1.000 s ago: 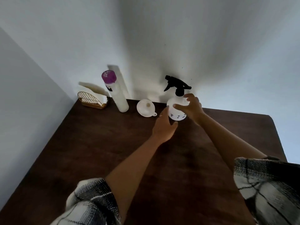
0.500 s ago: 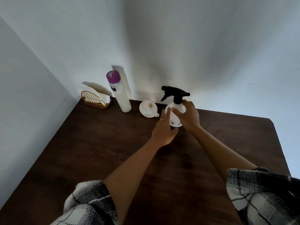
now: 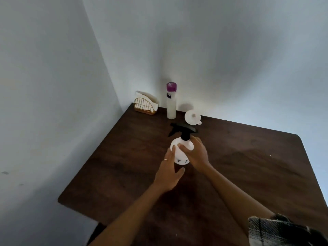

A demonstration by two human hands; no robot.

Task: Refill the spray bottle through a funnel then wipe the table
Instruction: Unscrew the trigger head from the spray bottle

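Observation:
A round white spray bottle with a black trigger head stands near the middle of the dark wooden table. My right hand wraps its right side, thumb across the front. My left hand lies against its left side with fingers spread. A white funnel lies at the table's far edge. Beside the funnel, to its left, stands a tall clear bottle with a purple cap.
A gold wire holder with white napkins sits in the far left corner against the walls. The table's left edge and rounded far right corner are in view. A plaid sleeve shows at lower right.
The spray bottle has come from the far edge by the funnel toward me, carried by my right hand. My left hand has closed in on its left side. The view has shifted right.

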